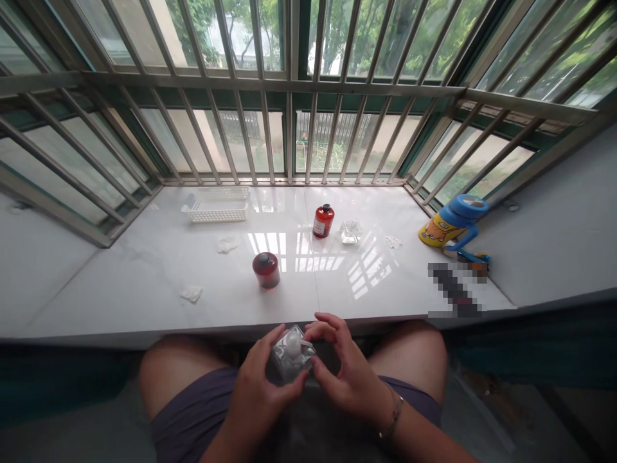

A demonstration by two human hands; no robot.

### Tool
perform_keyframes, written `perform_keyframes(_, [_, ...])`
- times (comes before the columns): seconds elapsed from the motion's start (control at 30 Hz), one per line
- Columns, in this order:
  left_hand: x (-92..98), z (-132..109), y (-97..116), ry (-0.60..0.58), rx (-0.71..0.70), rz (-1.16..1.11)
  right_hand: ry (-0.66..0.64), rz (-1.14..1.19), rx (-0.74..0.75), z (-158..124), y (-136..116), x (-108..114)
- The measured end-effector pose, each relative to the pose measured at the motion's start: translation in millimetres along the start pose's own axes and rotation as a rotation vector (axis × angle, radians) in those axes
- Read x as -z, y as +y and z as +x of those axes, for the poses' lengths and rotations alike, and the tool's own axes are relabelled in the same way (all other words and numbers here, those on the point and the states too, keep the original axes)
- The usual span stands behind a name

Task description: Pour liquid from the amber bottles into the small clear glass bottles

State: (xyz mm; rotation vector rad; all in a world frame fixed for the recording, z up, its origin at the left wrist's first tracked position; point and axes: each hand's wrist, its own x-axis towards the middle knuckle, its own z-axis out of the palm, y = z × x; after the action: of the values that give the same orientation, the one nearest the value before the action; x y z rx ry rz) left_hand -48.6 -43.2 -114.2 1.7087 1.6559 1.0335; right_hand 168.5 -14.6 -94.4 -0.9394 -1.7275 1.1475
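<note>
Just below the sill's front edge, above my lap, is a clear, square-sided pump bottle (293, 347) with a whitish pump top, seen from above. My left hand (260, 379) wraps round its left and near sides, thumb along the near edge. From the right, my right hand (344, 373) meets it with curved fingers, thumb at the near right corner and a fingertip by the nozzle. Whether that fingertip presses the nozzle is hard to see. Nearest on the sill stands a dark red round jar (267, 270) with a black top.
On the white sill (144, 283) are a red bottle (323, 221), a clear square dish (351, 232), a white basket (218, 204) and crumpled tissues (191, 294). A blue-and-yellow flask (450, 222) stands at right, near a blurred-out dark object (453, 289). Metal bars (289, 138) close off the back.
</note>
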Motion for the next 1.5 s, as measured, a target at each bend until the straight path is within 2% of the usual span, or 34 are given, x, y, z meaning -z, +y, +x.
perform_keyframes(0.33, [-2.1, 0.3, -9.2, 0.022, 0.031, 0.039, 0.037, 0.013, -0.022, -6.3, 5.8, -6.6])
perform_keyframes(0.53, [-7.7, -3.1, -17.6, -0.014, 0.03, 0.046, 0.051, 0.016, -0.039, -7.2, 6.2, -12.2])
perform_keyframes(0.93, [-17.3, -7.9, -8.7, -0.102, -0.011, 0.019, -0.01, 0.126, -0.128, -1.1, 5.0, -22.4])
perform_keyframes(1.1, [-20.4, -10.0, -8.5, -0.109, -0.052, 0.019, -0.01, 0.173, -0.152, 0.9, 12.0, -19.7])
perform_keyframes(1.23, [-21.5, -10.9, -10.4, -0.084, -0.022, 0.018, -0.021, 0.172, -0.177, 2.2, 16.4, -13.8])
perform_keyframes(1.37, [-19.3, -9.5, -12.0, -0.095, -0.004, -0.024, 0.064, 0.107, -0.187, -0.6, 24.6, -11.1])
perform_keyframes(1.5, [-17.6, -8.0, -10.7, -0.102, 0.046, -0.052, 0.086, 0.092, -0.188, -2.7, 32.1, -9.0])
